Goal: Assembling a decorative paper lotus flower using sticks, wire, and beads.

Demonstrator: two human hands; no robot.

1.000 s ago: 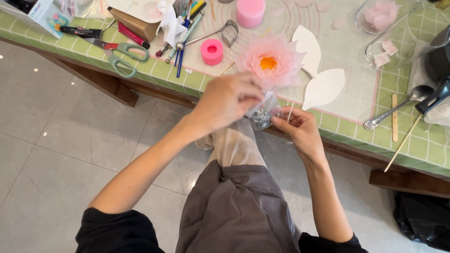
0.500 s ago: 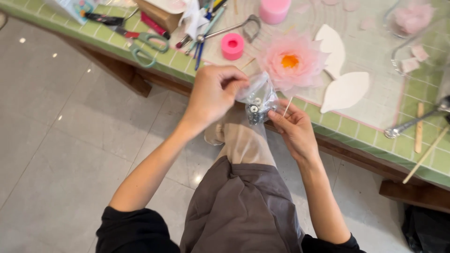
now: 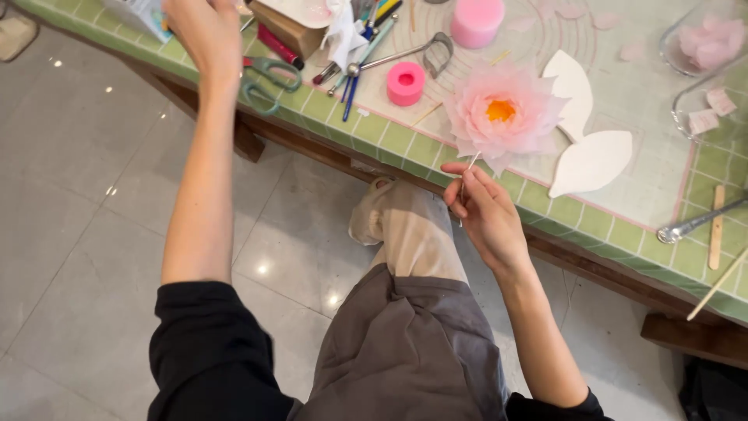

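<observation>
My right hand pinches the thin white stem of a large pink paper flower with an orange centre. The bloom rests over the front edge of the green tiled table. My left hand is stretched far up and to the left over the table, beside a cardboard box and above green-handled scissors. I see its back only, so whether it holds anything is hidden. My knees are below the table edge.
A pink tape roll, a pink cylinder, a bundle of pens and tools and a metal cutter lie left of the flower. Two white petal-shaped cutouts, a glass bowl of pink petals, a metal spoon and wooden sticks lie to the right.
My left hand left the flower stem and swung up and left over the table. The clear plastic bag it held is no longer in view. My right hand keeps the stem.
</observation>
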